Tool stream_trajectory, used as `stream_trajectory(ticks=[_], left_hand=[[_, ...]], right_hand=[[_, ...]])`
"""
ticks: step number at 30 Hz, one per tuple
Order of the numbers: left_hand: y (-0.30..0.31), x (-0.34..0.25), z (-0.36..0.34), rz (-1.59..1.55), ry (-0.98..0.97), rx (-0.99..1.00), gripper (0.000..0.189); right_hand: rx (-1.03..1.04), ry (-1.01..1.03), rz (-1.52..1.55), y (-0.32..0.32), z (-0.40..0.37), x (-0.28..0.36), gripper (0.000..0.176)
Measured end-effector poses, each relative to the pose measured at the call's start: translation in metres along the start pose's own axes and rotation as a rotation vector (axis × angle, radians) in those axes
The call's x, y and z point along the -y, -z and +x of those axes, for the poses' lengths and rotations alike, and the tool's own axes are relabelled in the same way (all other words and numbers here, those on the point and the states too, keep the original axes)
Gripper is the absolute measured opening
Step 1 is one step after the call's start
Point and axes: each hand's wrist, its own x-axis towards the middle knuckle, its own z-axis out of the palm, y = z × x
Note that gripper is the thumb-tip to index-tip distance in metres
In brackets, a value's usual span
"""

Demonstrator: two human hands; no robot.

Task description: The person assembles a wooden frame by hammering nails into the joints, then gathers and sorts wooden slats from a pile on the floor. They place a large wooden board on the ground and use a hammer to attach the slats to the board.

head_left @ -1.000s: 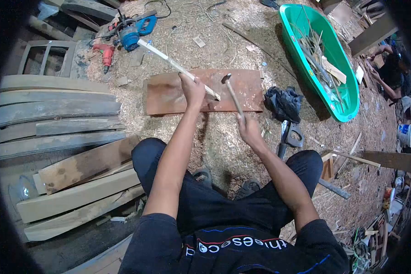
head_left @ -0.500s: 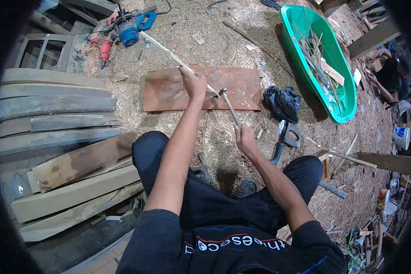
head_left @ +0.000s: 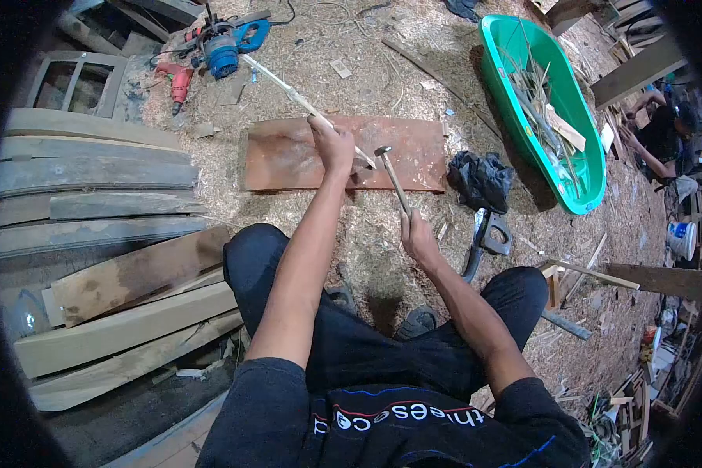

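Fingers (head_left: 322,126) of the left hand (head_left: 334,147) wrap one wooden strip (head_left: 287,88); the right hand (head_left: 415,234) clenches one hammer (head_left: 395,181). One reddish board (head_left: 277,160) lies beneath.

board (head_left: 288,160) under left hand (head_left: 334,147) | hammer (head_left: 391,176) right of it | tub (head_left: 542,101) far right (planks (head_left: 101,226) left)

Head view, sole camera.
- Mount: worn on the person's head.
- Facing: forward and steeply down, over a black-trousered lap and both forearms.
- Lens: wide fisheye with dark rounded borders.
- Range: close. The left hand (head_left: 335,146), gripping a thin pale wooden strip (head_left: 288,92), and the right hand (head_left: 417,235), gripping a slim wooden-handled metal hammer (head_left: 394,178), sit mid-frame.
- Far field, top: flat reddish-brown wooden board (head_left: 277,160) and long green plastic tub (head_left: 515,39).
- Left edge: grey weathered planks (head_left: 93,175).
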Motion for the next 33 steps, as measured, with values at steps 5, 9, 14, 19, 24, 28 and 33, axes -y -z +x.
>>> stream_trajectory(ticks=[5, 9, 14, 19, 24, 28, 33], left_hand=[[0.003, 0.004, -0.001, 0.006, -0.025, -0.074, 0.047], [0.008, 0.011, 0.006, -0.234, 0.316, -0.034, 0.049], [-0.006, 0.012, 0.011, -0.883, 0.762, -0.039, 0.046], [-0.028, 0.02, 0.0, -1.165, 0.948, -0.049, 0.051], [-0.05, -0.01, -0.004, -1.205, 0.912, -0.023, 0.052], [-0.048, -0.024, 0.004, -1.103, 0.885, 0.073, 0.044], [-0.042, -0.004, 0.004, -0.588, 0.776, 0.428, 0.015]], right_hand=[[-0.057, -0.117, 0.104, -0.001, 0.003, 0.002, 0.034], [-0.112, -0.208, 0.13, 0.001, 0.025, -0.002, 0.041], [-0.19, -0.328, 0.425, 0.009, 0.051, 0.028, 0.041], [-0.265, -0.431, 0.543, 0.031, 0.108, 0.053, 0.042], [-0.4, -0.367, 0.923, 0.045, 0.162, 0.072, 0.028], [-0.478, -0.436, 1.041, 0.051, 0.188, 0.073, 0.019], [-0.509, -0.549, 1.02, 0.043, 0.204, 0.053, 0.022]])
